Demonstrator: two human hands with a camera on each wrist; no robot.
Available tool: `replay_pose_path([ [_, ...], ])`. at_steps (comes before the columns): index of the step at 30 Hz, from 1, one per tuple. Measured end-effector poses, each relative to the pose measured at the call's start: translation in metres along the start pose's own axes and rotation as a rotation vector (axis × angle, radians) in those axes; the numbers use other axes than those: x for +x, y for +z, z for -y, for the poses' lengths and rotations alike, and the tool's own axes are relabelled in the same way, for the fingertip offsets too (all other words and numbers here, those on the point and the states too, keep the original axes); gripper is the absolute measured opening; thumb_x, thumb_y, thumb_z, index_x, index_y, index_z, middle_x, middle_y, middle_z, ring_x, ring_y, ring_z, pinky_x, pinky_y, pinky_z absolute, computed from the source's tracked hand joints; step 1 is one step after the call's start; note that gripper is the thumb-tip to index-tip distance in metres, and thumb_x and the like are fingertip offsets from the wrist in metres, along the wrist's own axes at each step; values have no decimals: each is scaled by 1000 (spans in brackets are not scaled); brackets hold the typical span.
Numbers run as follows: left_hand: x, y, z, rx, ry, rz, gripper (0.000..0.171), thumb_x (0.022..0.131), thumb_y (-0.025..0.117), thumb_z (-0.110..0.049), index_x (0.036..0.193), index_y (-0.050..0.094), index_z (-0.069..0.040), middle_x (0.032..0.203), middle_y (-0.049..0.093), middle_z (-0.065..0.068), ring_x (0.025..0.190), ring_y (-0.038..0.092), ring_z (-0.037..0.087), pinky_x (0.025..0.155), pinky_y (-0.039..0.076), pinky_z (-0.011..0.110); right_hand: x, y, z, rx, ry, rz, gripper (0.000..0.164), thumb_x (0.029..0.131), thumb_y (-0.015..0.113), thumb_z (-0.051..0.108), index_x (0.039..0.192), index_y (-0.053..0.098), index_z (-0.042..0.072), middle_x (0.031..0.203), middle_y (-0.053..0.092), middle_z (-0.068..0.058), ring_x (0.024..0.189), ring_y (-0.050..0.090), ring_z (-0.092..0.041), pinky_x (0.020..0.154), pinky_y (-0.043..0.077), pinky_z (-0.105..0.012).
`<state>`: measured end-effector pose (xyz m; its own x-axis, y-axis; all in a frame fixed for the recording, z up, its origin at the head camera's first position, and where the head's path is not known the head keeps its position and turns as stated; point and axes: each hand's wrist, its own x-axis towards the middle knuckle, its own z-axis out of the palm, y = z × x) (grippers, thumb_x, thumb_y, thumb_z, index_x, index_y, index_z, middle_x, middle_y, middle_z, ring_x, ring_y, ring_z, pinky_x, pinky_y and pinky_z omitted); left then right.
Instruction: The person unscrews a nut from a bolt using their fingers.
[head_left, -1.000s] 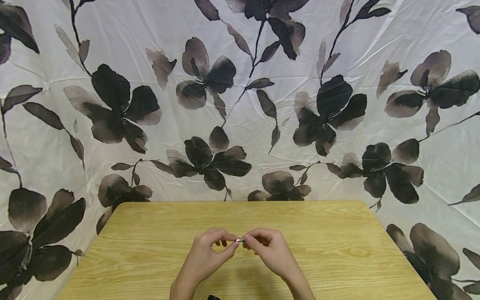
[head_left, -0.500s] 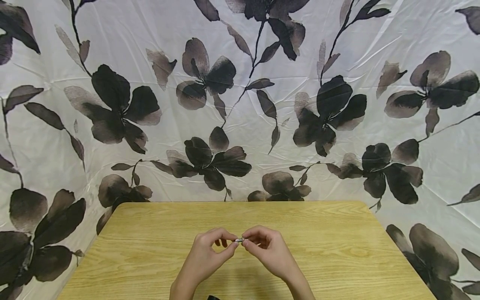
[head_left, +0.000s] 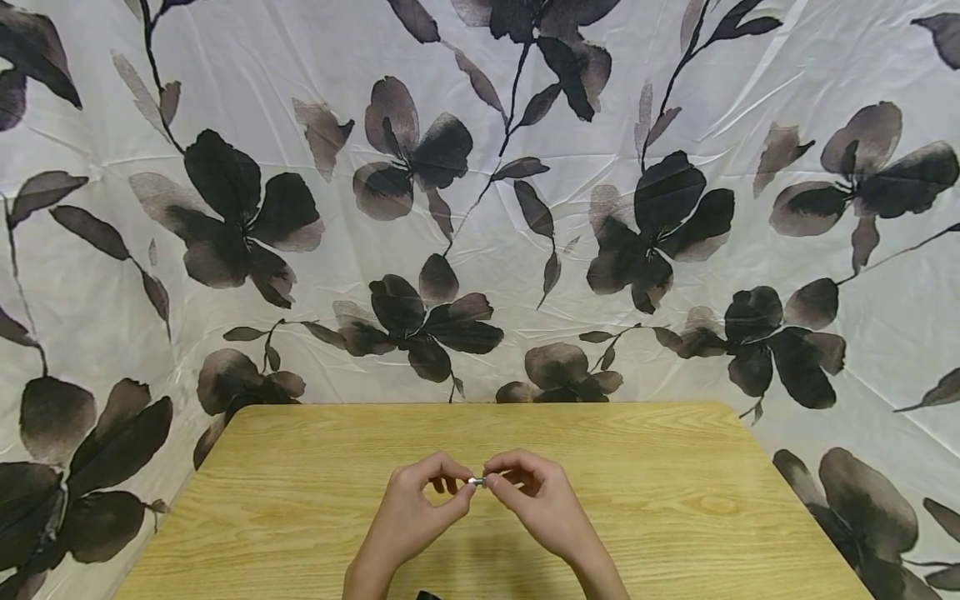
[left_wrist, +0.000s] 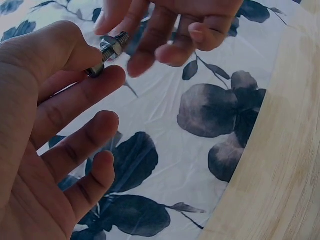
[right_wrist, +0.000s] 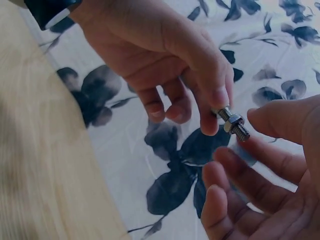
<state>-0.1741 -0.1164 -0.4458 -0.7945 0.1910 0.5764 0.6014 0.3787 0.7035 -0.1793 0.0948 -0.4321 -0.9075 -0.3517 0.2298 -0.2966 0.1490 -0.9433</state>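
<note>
Between thumb and index finger my left hand (head_left: 412, 512) pinches a small metal bolt (left_wrist: 122, 36) by its head end. In the right wrist view a hex nut (right_wrist: 233, 123) sits partway along the bolt's thread, with threaded shank showing on both sides of it. My right hand (head_left: 542, 504) is at the bolt's free end. Its thumb and index finger are parted on either side of the thread, and the thumb stands apart from the nut. Whether the right index finger touches the tip, I cannot tell. The other fingers of both hands are loosely bent.
Both hands are above a light wood-grain table (head_left: 300, 467). Behind it hangs a white cloth (head_left: 540, 275) printed with dark flowers. A small black object (head_left: 427, 596) shows at the bottom edge of the head view. A dark band (right_wrist: 50, 12) is on the left wrist.
One second ago my right thumb and index finger were closed at the bolt's nut end; now they are parted. My left hand keeps its pinch and has shifted only slightly.
</note>
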Motion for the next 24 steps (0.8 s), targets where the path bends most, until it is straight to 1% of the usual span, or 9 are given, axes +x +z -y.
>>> replay_pose_path([
  [2, 0, 0, 0, 0, 6, -7, 30, 84, 80, -2, 92, 72, -29, 86, 74, -18, 72, 61, 2, 69, 53, 29, 0, 0, 1, -8, 43, -4, 20, 101, 68, 25, 112, 74, 9, 109, 73, -14, 92, 70, -18, 76, 58, -30],
  [4, 0, 1, 0, 2, 7, -12, 28, 84, 81, -3, 92, 73, -29, 85, 74, -17, 72, 61, 1, 69, 53, 28, 1, 0, 2, -15, 75, -4, 22, 101, 68, 27, 111, 75, 9, 105, 74, -13, 88, 70, -18, 73, 57, -29],
  [8, 0, 1, 0, -5, -5, -17, 24, 86, 81, -7, 92, 74, -29, 86, 75, -14, 72, 62, 1, 69, 54, 28, 1, -1, 2, -24, 99, 10, 25, 101, 67, 31, 109, 77, 9, 100, 75, -13, 85, 71, -15, 70, 55, -27],
  [11, 0, 1, -1, -15, -17, -15, 24, 86, 81, -7, 92, 74, -29, 86, 75, -14, 72, 62, 1, 69, 54, 28, 2, -1, 1, -25, 104, 17, 25, 101, 67, 32, 108, 77, 10, 98, 75, -12, 84, 71, -15, 69, 55, -27],
  [17, 0, 0, 0, -22, -24, -6, 23, 87, 81, -7, 92, 74, -29, 87, 75, -13, 72, 62, 2, 69, 55, 28, 2, 0, 1, -21, 91, 26, 23, 101, 67, 30, 107, 77, 10, 97, 76, -13, 84, 72, -22, 69, 55, -27],
  [20, 0, 0, 0, -20, -28, -2, 23, 87, 81, -8, 92, 74, -29, 87, 75, -14, 72, 62, 2, 69, 55, 30, 2, 0, 1, -16, 83, 23, 21, 100, 69, 26, 109, 76, 8, 97, 76, -13, 83, 71, -21, 69, 55, -27],
  [24, 0, 0, 0, -13, -36, -2, 25, 86, 82, -7, 91, 74, -30, 87, 75, -17, 72, 62, 1, 69, 55, 31, 2, 1, 0, -8, 67, 14, 19, 98, 71, 22, 111, 75, 8, 98, 75, -14, 82, 69, -14, 71, 55, -26],
])
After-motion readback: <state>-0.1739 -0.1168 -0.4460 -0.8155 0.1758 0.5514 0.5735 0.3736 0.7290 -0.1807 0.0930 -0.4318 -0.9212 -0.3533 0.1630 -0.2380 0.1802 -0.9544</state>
